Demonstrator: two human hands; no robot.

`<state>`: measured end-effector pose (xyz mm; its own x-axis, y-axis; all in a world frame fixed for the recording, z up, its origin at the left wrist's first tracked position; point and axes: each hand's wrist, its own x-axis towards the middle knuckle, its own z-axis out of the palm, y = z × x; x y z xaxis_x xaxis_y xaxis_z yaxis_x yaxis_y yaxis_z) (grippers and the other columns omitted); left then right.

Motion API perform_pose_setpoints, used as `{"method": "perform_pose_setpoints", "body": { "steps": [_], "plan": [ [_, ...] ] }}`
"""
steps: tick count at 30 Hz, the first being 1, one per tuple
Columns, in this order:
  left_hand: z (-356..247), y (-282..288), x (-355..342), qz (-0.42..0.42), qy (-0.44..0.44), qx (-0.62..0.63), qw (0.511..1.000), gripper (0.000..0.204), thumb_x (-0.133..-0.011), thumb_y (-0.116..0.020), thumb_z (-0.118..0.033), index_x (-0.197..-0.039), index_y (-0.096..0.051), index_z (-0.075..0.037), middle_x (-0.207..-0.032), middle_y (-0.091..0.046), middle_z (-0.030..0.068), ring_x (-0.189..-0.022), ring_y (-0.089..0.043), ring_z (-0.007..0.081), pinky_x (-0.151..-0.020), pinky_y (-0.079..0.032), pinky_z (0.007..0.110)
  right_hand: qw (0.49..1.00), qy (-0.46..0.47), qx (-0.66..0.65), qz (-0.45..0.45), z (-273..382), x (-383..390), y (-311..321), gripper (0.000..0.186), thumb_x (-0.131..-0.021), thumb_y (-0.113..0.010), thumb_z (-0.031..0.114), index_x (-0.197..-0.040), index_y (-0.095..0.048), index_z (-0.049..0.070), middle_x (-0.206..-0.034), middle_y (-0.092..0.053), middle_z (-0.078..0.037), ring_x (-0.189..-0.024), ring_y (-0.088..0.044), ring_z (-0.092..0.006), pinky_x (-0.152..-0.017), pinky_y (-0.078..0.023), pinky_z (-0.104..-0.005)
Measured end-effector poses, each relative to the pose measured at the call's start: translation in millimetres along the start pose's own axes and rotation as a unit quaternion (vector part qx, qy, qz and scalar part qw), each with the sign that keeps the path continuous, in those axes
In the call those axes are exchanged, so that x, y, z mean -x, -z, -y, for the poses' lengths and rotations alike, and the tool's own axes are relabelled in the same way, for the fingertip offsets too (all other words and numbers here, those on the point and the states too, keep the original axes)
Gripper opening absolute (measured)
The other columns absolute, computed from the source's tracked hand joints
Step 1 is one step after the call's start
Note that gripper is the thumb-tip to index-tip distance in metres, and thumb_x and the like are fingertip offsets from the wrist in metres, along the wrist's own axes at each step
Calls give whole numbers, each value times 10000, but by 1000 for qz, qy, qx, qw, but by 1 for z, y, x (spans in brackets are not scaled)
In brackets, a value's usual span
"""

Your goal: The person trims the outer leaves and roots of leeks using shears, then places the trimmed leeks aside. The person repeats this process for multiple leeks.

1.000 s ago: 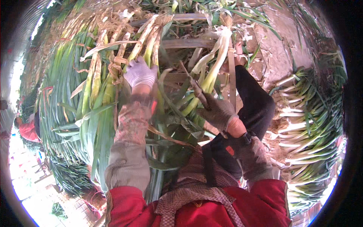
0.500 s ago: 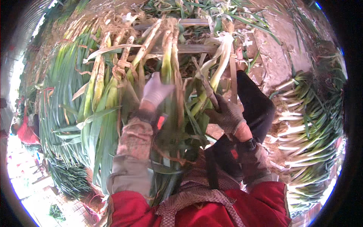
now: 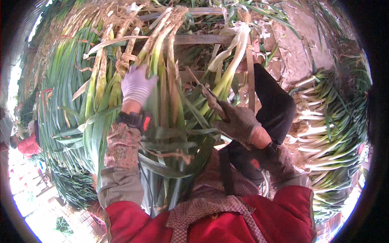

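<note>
"Where do the leek stalks [image 3: 155, 56] lie?"

"Just right of the left hand [image 3: 138, 85] — the nearer one — long axis fore-and-aft, roots [image 3: 177, 13] ahead."

"And its grip?"

"Can't tell if it's closed. The right hand [image 3: 240, 124], farther right, is wrapped round a narrow tool [image 3: 213, 102]."

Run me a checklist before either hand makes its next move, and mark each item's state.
1. Both hands gloved: ok, on the left hand and the right hand.
2. Long thin tool held: ok, in the right hand.
3. Tool tip clear of the left hand: ok, a visible gap separates them.
4. Left hand's grip closed on the leek stalks: cannot tell, the fingertips are not clear enough.
5. Stalks by the left hand free of loose dry leaves: not ok, a pale dry leaf lies across some.
</note>
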<state>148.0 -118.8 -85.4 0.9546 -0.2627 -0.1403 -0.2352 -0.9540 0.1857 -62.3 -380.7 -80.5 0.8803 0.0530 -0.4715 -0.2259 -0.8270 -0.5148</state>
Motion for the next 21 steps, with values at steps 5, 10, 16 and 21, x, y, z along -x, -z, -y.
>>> {"method": "perform_pose_setpoints", "body": {
  "steps": [5,10,16,21],
  "plan": [
    [-66,-22,-12,77,21,-76,994,473,-835,-702,-482,-1048,-734,-62,-1060,-723,216,-996,-706,380,-876,-555,440,1000,1,-27,-9,5,-5,2,662,-834,-710,439,-1373,-524,102,-925,-701,-237,-890,-688,-440,-765,-530,-489],
    [-75,-44,-47,104,64,-49,991,447,-826,-711,-441,-1068,-739,-66,-1071,-727,199,-1008,-704,379,-874,-560,438,999,4,-48,-18,3,5,4,604,-835,-709,451,-1293,-548,90,-912,-699,-234,-888,-687,-436,-781,-529,-498],
    [-95,10,-44,188,35,474,860,384,-835,-766,-258,-1027,-696,67,-948,-732,189,-896,-711,244,-837,-576,384,999,4,-41,-15,-8,20,5,605,-840,-709,454,-1289,-546,83,-887,-698,-233,-869,-692,-433,-761,-540,-498],
    [-131,33,-63,21,-365,462,808,237,-923,-670,-253,-1124,-716,-136,-1100,-716,46,-1055,-658,269,-972,-536,368,993,-30,-80,-82,-27,25,-6,626,-842,-723,441,-1331,-534,99,-902,-705,-214,-884,-698,-419,-749,-550,-467]
  ]
}}
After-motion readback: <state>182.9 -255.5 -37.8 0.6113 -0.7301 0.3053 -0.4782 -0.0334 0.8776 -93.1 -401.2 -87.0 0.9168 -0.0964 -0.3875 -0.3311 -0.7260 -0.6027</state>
